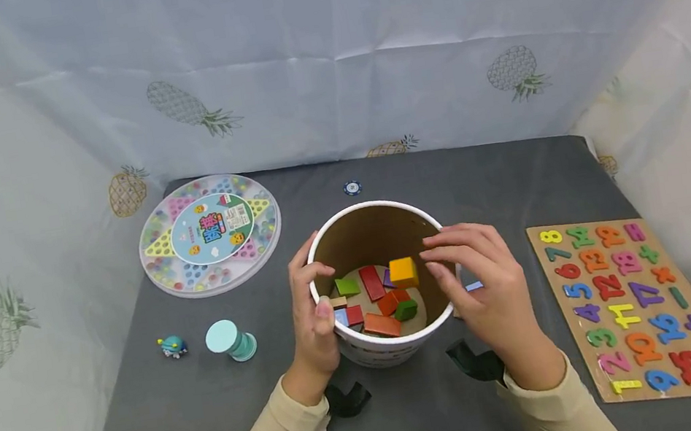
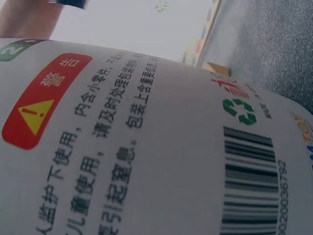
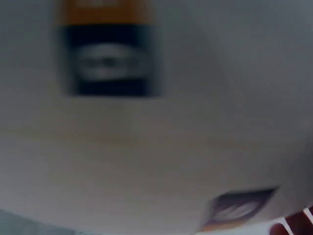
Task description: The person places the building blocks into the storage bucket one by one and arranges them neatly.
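Note:
A white paper bucket stands upright at the table's middle; its printed wall with a barcode fills the left wrist view. My left hand grips the left side of its rim, thumb outside and a finger over the edge. Over the right rim my right hand reaches, its fingertips just inside and holding nothing. Near those fingertips is a yellow block; whether it lies on the others or is in the air I cannot tell. Below are several blocks, including a red block and an orange block. The right wrist view is blurred.
A round Chinese checkers set lies back left, with a mint hourglass-shaped object and a small teal toy figure in front. A poker chip is behind the bucket. On the right lies a number board.

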Demonstrator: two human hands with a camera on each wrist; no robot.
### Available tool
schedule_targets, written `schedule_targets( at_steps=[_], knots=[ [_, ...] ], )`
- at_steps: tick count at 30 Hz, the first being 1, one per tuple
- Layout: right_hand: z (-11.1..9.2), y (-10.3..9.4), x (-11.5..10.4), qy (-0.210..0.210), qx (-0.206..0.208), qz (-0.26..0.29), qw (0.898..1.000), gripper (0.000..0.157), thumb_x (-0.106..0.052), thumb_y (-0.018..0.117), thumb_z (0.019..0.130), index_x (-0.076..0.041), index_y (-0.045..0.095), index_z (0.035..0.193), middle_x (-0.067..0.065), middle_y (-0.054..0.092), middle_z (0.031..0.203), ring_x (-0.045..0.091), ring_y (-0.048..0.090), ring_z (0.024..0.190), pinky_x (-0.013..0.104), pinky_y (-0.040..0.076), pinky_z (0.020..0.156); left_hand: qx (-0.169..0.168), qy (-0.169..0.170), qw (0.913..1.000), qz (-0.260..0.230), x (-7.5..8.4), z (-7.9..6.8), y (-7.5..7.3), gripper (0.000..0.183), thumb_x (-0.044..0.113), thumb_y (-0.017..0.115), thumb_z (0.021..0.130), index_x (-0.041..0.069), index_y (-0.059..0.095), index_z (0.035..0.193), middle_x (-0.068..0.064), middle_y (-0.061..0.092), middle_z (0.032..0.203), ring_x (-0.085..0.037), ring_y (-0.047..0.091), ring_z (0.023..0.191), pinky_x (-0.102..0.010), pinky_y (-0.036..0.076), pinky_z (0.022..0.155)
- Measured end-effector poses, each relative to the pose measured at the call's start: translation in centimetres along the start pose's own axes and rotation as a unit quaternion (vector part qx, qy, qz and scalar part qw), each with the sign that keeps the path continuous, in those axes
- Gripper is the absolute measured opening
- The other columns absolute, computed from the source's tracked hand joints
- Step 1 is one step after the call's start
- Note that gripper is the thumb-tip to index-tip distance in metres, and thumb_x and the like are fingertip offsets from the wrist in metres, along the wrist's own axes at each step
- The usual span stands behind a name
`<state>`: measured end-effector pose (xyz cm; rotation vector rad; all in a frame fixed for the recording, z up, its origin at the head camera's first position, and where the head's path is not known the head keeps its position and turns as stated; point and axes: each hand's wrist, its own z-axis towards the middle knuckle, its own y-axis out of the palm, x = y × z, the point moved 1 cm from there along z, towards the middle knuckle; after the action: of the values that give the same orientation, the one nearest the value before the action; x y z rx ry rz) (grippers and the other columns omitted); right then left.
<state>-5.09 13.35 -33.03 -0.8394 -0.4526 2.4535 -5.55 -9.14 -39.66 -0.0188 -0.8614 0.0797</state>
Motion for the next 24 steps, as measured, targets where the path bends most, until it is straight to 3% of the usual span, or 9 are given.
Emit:
schedule_targets(
  at_steps=[4, 6, 8, 10, 12, 14, 15, 20, 24],
  knots=[
    [-2.4, -0.3, 3.1, 0.092, 0.071, -0.035, 0.993, 0.013, -0.014, 0.065, 0.088, -0.005, 0.072, 0.094, 0.009, 0.064, 0.1, 0.024, 0.054, 0.097, 0.024, 0.04, 0.089, 0.004, 0.001, 1.0, -0.002, 0.3, -0.2, 0.3, 0.044, 0.045, 0.036, 0.093, 0.006, 0.044, 0.111, -0.014, 0.027, 0.15, -0.035, 0.029, 0.132, -0.057, 0.033, 0.099],
    [-4.0, -0.5, 5.1, 0.159, 0.06, -0.082, 0.982, 0.011, -0.01, 0.065, 0.088, -0.005, 0.071, 0.095, 0.009, 0.062, 0.102, 0.024, 0.053, 0.096, 0.028, 0.04, 0.085, 0.005, 0.001, 1.0, -0.002, 0.4, -0.3, 0.4, 0.044, 0.046, 0.035, 0.093, 0.006, 0.044, 0.111, -0.015, 0.027, 0.149, -0.036, 0.029, 0.132, -0.054, 0.034, 0.1],
    [-5.8, -0.5, 6.9, 0.239, -0.001, -0.137, 0.961, 0.016, -0.012, 0.066, 0.089, -0.005, 0.069, 0.102, 0.012, 0.059, 0.109, 0.027, 0.049, 0.102, 0.037, 0.041, 0.087, 0.005, 0.001, 1.0, 0.0, 0.7, -0.3, 0.4, 0.044, 0.046, 0.035, 0.093, 0.007, 0.044, 0.11, -0.015, 0.027, 0.149, -0.036, 0.03, 0.131, -0.051, 0.035, 0.1],
    [-7.6, -0.4, 8.6, 0.305, -0.092, -0.189, 0.929, 0.025, -0.017, 0.065, 0.089, -0.006, 0.066, 0.112, 0.016, 0.053, 0.12, 0.033, 0.044, 0.109, 0.049, 0.041, 0.086, 0.004, 0.0, 1.0, -0.003, 0.9, -0.3, 0.3, 0.045, 0.047, 0.035, 0.093, 0.007, 0.043, 0.11, -0.015, 0.028, 0.148, -0.037, 0.03, 0.131, -0.05, 0.036, 0.1],
    [-9.1, -0.2, 9.9, 0.347, -0.174, -0.218, 0.895, 0.033, -0.02, 0.064, 0.09, -0.006, 0.062, 0.12, 0.02, 0.047, 0.126, 0.04, 0.04, 0.114, 0.06, 0.04, 0.085, 0.004, -0.001, 1.0, -0.005, 1.0, -0.2, 0.1, 0.045, 0.048, 0.036, 0.093, 0.006, 0.043, 0.11, -0.016, 0.027, 0.148, -0.037, 0.031, 0.13, -0.049, 0.038, 0.099],
    [-10.0, -0.3, 10.7, 0.365, -0.219, -0.223, 0.877, 0.037, -0.023, 0.063, 0.091, -0.005, 0.06, 0.123, 0.023, 0.045, 0.126, 0.043, 0.039, 0.115, 0.062, 0.039, 0.085, 0.003, -0.001, 1.0, -0.005, 1.2, -0.1, 0.0, 0.045, 0.048, 0.036, 0.093, 0.006, 0.043, 0.11, -0.015, 0.027, 0.148, -0.037, 0.03, 0.13, -0.049, 0.038, 0.099],
    [-10.3, -0.4, 11.0, 0.366, -0.23, -0.219, 0.875, 0.036, -0.022, 0.063, 0.091, -0.005, 0.06, 0.123, 0.024, 0.045, 0.124, 0.043, 0.041, 0.113, 0.062, 0.039, 0.085, 0.003, -0.001, 1.0, -0.006, 1.2, -0.1, 0.0, 0.046, 0.048, 0.036, 0.093, 0.006, 0.043, 0.11, -0.015, 0.027, 0.148, -0.037, 0.03, 0.13, -0.049, 0.038, 0.099],
    [-10.6, -1.5, 11.6, 0.341, -0.258, -0.191, 0.884, 0.034, -0.016, 0.068, 0.087, -0.004, 0.063, 0.119, 0.023, 0.05, 0.113, 0.041, 0.049, 0.102, 0.058, 0.041, 0.084, 0.003, -0.002, 1.0, -0.002, 1.3, -0.1, -0.1, 0.047, 0.048, 0.037, 0.092, 0.005, 0.043, 0.111, -0.014, 0.027, 0.148, -0.035, 0.03, 0.131, -0.051, 0.037, 0.099],
    [-11.0, -1.9, 11.7, 0.328, -0.294, -0.19, 0.878, 0.041, -0.016, 0.076, 0.08, -0.007, 0.064, 0.118, 0.018, 0.051, 0.107, 0.034, 0.051, 0.093, 0.053, 0.046, 0.076, 0.002, 0.0, 0.9999, -0.01, 1.3, -0.1, 0.0, 0.047, 0.047, 0.038, 0.093, 0.004, 0.043, 0.11, -0.014, 0.027, 0.148, -0.036, 0.03, 0.131, -0.048, 0.037, 0.099]
  ],
)
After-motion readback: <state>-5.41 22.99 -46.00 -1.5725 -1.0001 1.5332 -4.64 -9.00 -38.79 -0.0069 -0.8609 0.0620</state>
